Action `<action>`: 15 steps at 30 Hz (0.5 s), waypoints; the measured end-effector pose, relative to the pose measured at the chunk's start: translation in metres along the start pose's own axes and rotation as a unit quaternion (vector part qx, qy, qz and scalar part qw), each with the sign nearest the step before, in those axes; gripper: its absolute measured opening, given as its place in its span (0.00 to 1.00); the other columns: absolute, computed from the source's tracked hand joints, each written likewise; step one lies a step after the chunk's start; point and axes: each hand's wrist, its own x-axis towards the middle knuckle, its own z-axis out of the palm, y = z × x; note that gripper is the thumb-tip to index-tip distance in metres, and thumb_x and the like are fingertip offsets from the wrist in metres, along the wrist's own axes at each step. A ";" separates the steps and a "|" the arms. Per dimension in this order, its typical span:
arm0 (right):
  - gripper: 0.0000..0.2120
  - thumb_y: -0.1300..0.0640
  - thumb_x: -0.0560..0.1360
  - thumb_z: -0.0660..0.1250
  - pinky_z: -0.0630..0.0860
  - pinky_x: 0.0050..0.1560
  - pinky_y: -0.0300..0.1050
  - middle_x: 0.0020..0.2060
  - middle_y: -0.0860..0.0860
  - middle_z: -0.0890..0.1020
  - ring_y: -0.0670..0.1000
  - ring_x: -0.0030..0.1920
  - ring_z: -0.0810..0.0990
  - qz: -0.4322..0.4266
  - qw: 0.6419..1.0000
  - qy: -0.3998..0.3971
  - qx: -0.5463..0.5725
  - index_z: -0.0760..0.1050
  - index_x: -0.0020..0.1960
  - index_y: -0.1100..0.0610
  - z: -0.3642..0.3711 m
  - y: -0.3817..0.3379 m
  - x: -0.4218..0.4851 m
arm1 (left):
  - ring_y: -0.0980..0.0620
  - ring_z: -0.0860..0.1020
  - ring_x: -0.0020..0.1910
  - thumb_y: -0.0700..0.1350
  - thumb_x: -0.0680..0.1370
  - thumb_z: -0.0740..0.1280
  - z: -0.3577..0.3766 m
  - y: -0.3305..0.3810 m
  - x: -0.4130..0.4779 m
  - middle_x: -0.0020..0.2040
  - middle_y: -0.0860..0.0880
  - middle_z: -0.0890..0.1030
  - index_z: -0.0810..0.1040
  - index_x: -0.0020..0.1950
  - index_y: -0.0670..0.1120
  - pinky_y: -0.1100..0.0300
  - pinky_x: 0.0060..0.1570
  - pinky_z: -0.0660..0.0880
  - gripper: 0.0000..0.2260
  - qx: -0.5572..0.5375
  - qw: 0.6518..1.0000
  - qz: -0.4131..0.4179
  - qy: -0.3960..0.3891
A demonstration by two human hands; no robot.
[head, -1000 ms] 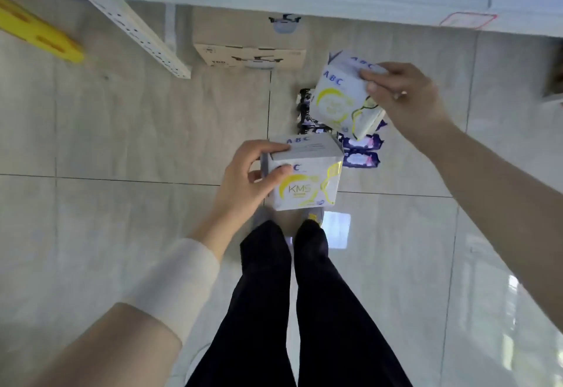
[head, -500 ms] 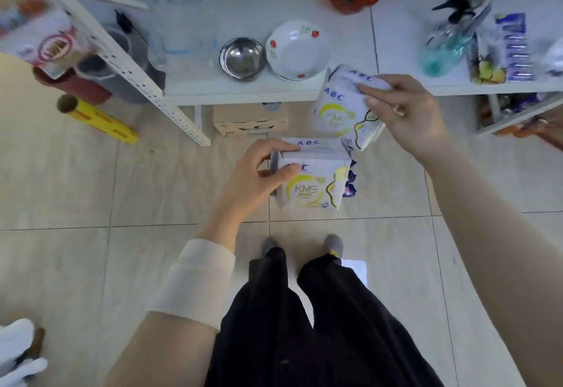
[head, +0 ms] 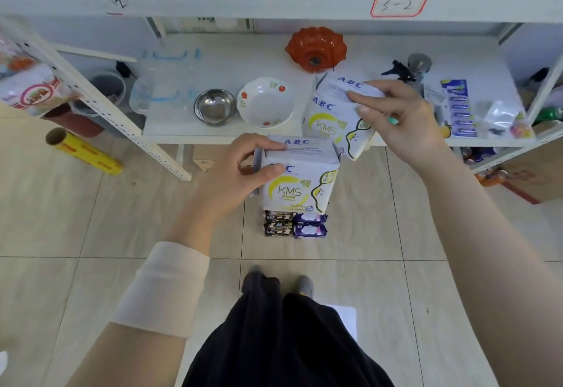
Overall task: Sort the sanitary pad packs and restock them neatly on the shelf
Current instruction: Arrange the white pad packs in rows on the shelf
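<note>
L hand (head: 240,170) grips one pack (head: 297,179) by its left end: thumb on the printed front, fingers curled over the top. It's held mid-air in front of the shelf (head: 243,136), just under the front lip. R hand (head: 399,118) pinches a 2nd pack (head: 335,115) along its top fold, fingers across the top; thumb is hidden, so can't tell where it sits. That pack is at 1 o'clock from the first, up at shelf level and overlapping the front edge. More packs (head: 294,225), dark and purple, lie on the floor at 6 o'clock from the L pack.

Handling, as a guess: soft plastic wrap over padded contents, so light, squashy, a bit slick. Nothing breakable, but a hard squeeze prob dents the corners and spoils a neat row. Best hold is across the short ends or top plus bottom, whole hand, not the loose flap.

Vs 0.5 s ago: both grips unchanged and the packs keep the same spacing. View has tilted up, so the upper shelf edge w/ the "3-2" label (head: 399,2) now shows. Floor packs, mostly hidden behind the L pack then, are now clear below it. Vs 1 s ago, the view was nearly all floor.
</note>
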 end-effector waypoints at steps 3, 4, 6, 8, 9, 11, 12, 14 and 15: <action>0.16 0.50 0.74 0.63 0.67 0.56 0.30 0.58 0.52 0.75 0.44 0.57 0.71 0.004 1.000 0.003 0.014 0.77 0.59 0.53 -0.009 -0.004 0.020 | 0.54 0.78 0.56 0.51 0.67 0.70 -0.001 0.016 0.014 0.59 0.52 0.75 0.78 0.45 0.65 0.58 0.41 0.81 0.09 -0.009 1.000 0.005 -0.006; 0.15 0.50 0.74 0.63 0.67 0.55 0.30 0.57 0.51 0.75 0.44 0.56 0.71 -0.003 1.000 0.008 0.014 0.77 0.59 0.52 -0.011 -0.007 0.027 | 0.54 0.78 0.56 0.52 0.66 0.70 -0.002 0.021 0.019 0.59 0.53 0.75 0.78 0.44 0.65 0.57 0.42 0.81 0.10 -0.006 1.000 0.010 -0.009; 0.16 0.49 0.74 0.63 0.65 0.52 0.27 0.56 0.50 0.75 0.46 0.55 0.72 -0.021 1.000 0.015 0.007 0.76 0.59 0.52 -0.017 -0.013 0.043 | 0.55 0.78 0.56 0.53 0.66 0.69 -0.007 0.030 0.032 0.58 0.53 0.75 0.78 0.44 0.66 0.57 0.42 0.81 0.10 -0.001 0.999 0.030 -0.009; 0.15 0.50 0.74 0.64 0.64 0.49 0.25 0.56 0.50 0.75 0.46 0.55 0.73 -0.029 0.999 0.020 -0.003 0.76 0.59 0.51 -0.024 -0.020 0.060 | 0.55 0.78 0.56 0.53 0.66 0.69 -0.012 0.040 0.047 0.56 0.54 0.75 0.78 0.44 0.67 0.57 0.42 0.81 0.10 0.002 0.999 0.049 -0.014; 0.15 0.50 0.74 0.64 0.64 0.49 0.25 0.56 0.48 0.75 0.45 0.55 0.72 -0.027 0.999 0.022 -0.002 0.76 0.59 0.51 -0.028 -0.024 0.068 | 0.56 0.78 0.55 0.53 0.65 0.69 -0.015 0.045 0.055 0.55 0.55 0.75 0.78 0.44 0.67 0.58 0.41 0.80 0.10 0.001 0.998 0.058 -0.016; 0.14 0.51 0.74 0.64 0.64 0.52 0.25 0.55 0.46 0.74 0.40 0.54 0.72 -0.030 0.999 0.025 -0.001 0.76 0.59 0.48 -0.037 -0.032 0.088 | 0.56 0.78 0.55 0.54 0.65 0.69 -0.023 0.055 0.071 0.55 0.56 0.75 0.78 0.44 0.67 0.58 0.43 0.80 0.10 -0.004 0.997 0.079 -0.013; 0.13 0.52 0.74 0.65 0.65 0.53 0.26 0.55 0.45 0.74 0.38 0.54 0.72 -0.037 0.999 0.028 -0.004 0.76 0.59 0.48 -0.041 -0.036 0.098 | 0.54 0.78 0.55 0.54 0.66 0.70 -0.027 0.059 0.079 0.56 0.55 0.74 0.78 0.44 0.67 0.58 0.44 0.79 0.10 -0.004 0.996 0.089 -0.010; 0.13 0.53 0.74 0.66 0.67 0.55 0.29 0.56 0.47 0.75 0.38 0.55 0.72 -0.056 0.998 0.039 -0.014 0.77 0.59 0.50 -0.048 -0.041 0.117 | 0.52 0.77 0.56 0.55 0.67 0.73 -0.037 0.067 0.095 0.57 0.55 0.74 0.78 0.45 0.67 0.60 0.45 0.78 0.09 -0.002 0.994 0.111 -0.006; 0.13 0.53 0.74 0.66 0.68 0.56 0.32 0.57 0.48 0.75 0.42 0.57 0.73 -0.062 0.997 0.042 -0.018 0.78 0.59 0.51 -0.050 -0.041 0.124 | 0.52 0.76 0.56 0.56 0.67 0.73 -0.041 0.069 0.102 0.56 0.56 0.74 0.78 0.45 0.67 0.62 0.44 0.77 0.10 0.001 0.992 0.123 -0.004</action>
